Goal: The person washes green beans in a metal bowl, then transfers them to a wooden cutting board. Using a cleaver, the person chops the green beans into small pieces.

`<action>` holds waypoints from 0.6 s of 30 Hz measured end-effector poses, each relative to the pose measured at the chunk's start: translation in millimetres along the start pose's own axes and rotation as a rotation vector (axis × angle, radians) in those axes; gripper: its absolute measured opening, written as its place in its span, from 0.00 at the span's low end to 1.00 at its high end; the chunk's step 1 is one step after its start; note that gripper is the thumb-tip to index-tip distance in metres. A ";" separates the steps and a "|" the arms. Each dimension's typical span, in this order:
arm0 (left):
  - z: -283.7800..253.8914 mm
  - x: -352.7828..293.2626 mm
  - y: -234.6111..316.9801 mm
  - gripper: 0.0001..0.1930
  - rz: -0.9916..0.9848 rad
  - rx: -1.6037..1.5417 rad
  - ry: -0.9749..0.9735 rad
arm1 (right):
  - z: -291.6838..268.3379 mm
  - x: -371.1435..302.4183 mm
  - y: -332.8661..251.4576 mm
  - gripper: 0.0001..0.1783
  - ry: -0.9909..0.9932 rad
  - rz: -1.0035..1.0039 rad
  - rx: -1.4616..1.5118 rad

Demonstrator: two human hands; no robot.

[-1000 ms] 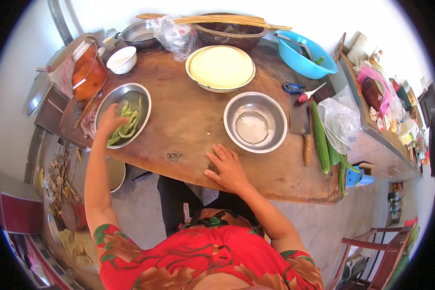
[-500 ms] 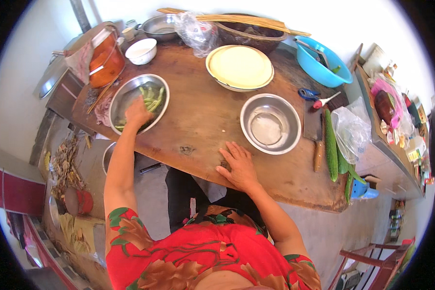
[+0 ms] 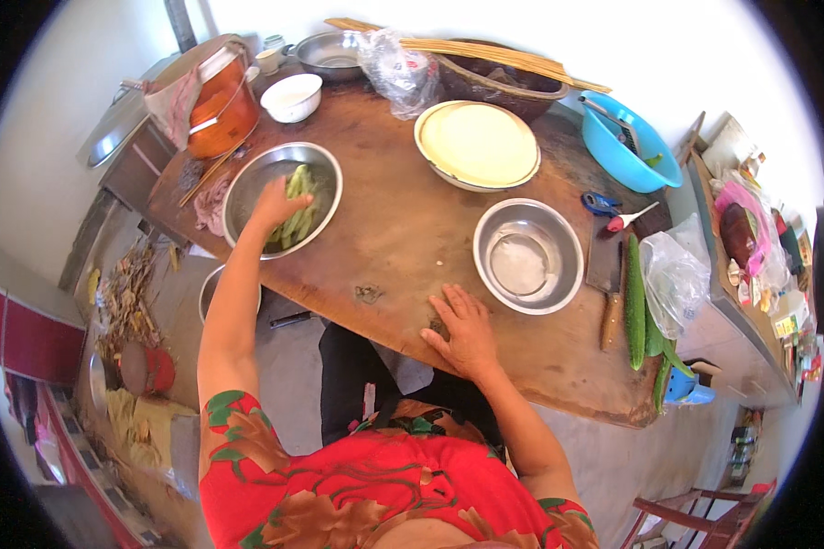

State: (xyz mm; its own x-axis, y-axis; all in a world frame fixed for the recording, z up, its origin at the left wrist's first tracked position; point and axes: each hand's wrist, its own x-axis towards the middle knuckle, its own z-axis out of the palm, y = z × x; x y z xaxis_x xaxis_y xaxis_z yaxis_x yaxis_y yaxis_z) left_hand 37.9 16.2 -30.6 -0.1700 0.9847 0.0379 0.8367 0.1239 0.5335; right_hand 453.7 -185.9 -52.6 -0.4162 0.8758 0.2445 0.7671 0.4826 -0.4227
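Observation:
At the left of the table stands a metal basin [image 3: 331,203] holding water and green beans [image 3: 293,220]. My left hand [image 3: 273,207] is inside it, its fingers curled round some of the beans. Other beans lie beneath and beside the fingers, which are partly hidden. My right hand [image 3: 464,334] rests flat on the wooden table [image 3: 384,247] near its front edge, fingers spread, holding nothing. Just beyond that hand sits a second metal basin [image 3: 572,265], which looks to have nothing solid in it.
A cleaver [image 3: 609,306], cucumbers [image 3: 634,311] and a plastic bag [image 3: 676,284] lie at the right. Farther back are a cream-topped bowl [image 3: 477,146], a blue basin [image 3: 627,169], a white bowl [image 3: 291,98] and an orange bucket [image 3: 224,114].
The beans have been drawn together into a tighter bunch under my left hand. My right hand stays on the table. The whole view has shifted slightly.

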 end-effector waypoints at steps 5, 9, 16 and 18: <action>11.7 -12.1 39.1 0.49 -0.107 0.331 -0.064 | -0.4 -0.7 3.3 0.32 0.013 0.007 -0.010; 8.5 -12.7 41.6 0.36 -0.111 0.366 -0.021 | 2.5 -0.5 5.3 0.32 0.020 -0.003 0.015; -15.2 -20.0 32.0 0.30 0.136 -0.303 -0.042 | 3.0 0.6 5.4 0.31 0.029 -0.005 0.019; -26.2 -18.8 29.7 0.33 0.037 -0.411 -0.045 | 2.6 0.5 5.5 0.30 0.024 -0.001 0.029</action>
State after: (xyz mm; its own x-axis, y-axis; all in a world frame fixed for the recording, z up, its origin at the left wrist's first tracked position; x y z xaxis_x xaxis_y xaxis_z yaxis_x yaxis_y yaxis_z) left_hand 52.4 -1.9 6.7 -0.1135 0.9930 0.0315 0.5624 0.0381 0.8260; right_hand 456.5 -182.7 -57.1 -0.4051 0.8748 0.2657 0.7520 0.4841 -0.4474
